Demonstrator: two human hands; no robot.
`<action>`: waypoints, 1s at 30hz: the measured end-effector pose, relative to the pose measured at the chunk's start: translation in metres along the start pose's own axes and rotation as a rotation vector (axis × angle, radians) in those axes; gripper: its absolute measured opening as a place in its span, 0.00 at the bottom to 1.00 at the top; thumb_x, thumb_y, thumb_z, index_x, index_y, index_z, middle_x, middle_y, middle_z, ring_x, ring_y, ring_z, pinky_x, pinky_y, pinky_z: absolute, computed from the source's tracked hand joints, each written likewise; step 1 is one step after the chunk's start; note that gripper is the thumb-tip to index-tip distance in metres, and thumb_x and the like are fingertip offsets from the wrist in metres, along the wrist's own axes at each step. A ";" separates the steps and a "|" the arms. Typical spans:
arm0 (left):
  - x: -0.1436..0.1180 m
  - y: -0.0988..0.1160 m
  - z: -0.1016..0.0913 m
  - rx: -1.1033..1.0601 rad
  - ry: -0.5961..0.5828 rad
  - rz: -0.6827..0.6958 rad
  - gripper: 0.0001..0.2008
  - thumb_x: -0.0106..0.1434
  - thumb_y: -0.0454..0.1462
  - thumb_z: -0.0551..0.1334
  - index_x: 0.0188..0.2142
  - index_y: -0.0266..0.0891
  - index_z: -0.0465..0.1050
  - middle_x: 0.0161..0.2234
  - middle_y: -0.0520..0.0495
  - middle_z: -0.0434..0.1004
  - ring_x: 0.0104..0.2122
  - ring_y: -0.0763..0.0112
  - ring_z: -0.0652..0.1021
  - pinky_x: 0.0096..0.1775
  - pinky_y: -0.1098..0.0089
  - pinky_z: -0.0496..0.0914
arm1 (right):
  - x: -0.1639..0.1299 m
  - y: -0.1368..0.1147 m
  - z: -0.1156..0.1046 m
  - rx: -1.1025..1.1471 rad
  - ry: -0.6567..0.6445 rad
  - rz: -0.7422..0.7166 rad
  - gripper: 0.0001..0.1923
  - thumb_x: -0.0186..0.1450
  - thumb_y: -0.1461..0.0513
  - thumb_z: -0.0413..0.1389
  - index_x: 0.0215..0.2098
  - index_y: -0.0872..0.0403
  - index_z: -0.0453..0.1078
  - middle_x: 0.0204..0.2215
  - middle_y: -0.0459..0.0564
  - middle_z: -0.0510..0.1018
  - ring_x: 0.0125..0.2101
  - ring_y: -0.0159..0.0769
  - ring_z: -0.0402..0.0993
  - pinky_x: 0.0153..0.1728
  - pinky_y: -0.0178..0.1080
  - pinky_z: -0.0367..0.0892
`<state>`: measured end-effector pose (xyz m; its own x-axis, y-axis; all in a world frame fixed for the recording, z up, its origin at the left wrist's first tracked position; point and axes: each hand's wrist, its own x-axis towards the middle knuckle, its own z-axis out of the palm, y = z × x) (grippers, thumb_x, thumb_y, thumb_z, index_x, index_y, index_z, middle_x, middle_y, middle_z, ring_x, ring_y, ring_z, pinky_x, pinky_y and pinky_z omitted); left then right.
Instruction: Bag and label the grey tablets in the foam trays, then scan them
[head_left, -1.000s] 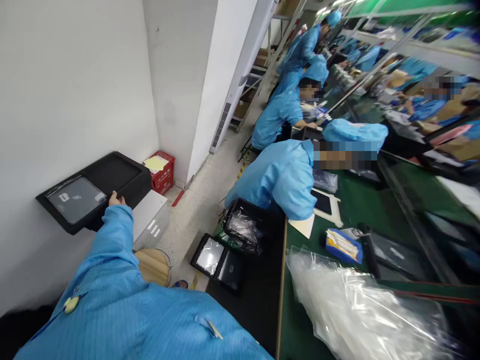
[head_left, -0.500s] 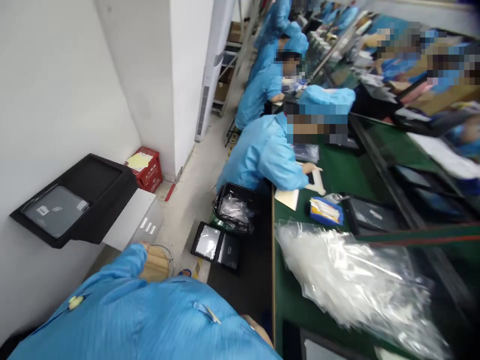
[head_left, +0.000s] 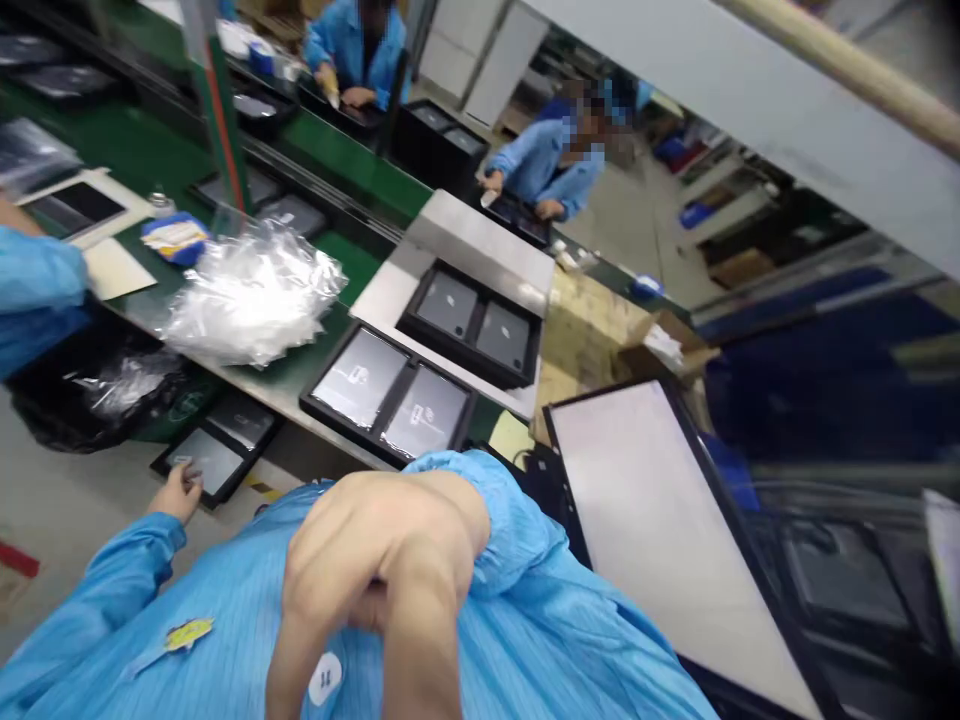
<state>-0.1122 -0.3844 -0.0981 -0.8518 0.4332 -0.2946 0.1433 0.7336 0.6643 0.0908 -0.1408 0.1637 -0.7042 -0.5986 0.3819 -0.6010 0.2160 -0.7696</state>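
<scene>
Left hand (head_left: 177, 492) now down on floor tray (head_left: 217, 450), grip open, right hand (head_left: 375, 570) curled.

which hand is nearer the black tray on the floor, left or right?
Left. The left hand reaches down and touches the near corner of the floor tray. The right hand is held close against the person's chest, well apart from it.

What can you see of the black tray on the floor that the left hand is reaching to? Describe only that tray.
The black tray lies flat on the floor beside the green bench, below its edge. It is dark, shallow and looks like moulded plastic, with two compartments side by side. Each holds a flat grey panel, seemingly under glossy film. The left hand rests its fingers on the near corner. A black bin with a clear liner stands beside it.
</scene>
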 end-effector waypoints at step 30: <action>0.173 0.290 0.120 0.048 -0.518 0.547 0.32 0.66 0.41 0.67 0.65 0.39 0.59 0.66 0.30 0.65 0.64 0.50 0.72 0.62 0.56 0.70 | -0.265 0.160 0.102 -0.348 1.553 2.121 0.35 0.69 0.60 0.48 0.71 0.68 0.56 0.65 0.74 0.66 0.64 0.61 0.67 0.63 0.54 0.64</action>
<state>-0.1574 -0.0336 -0.0388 -0.3088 0.9242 -0.2247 0.5099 0.3603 0.7811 0.2194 -0.0266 -0.1127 0.2800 0.9238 -0.2611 0.8192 -0.3717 -0.4367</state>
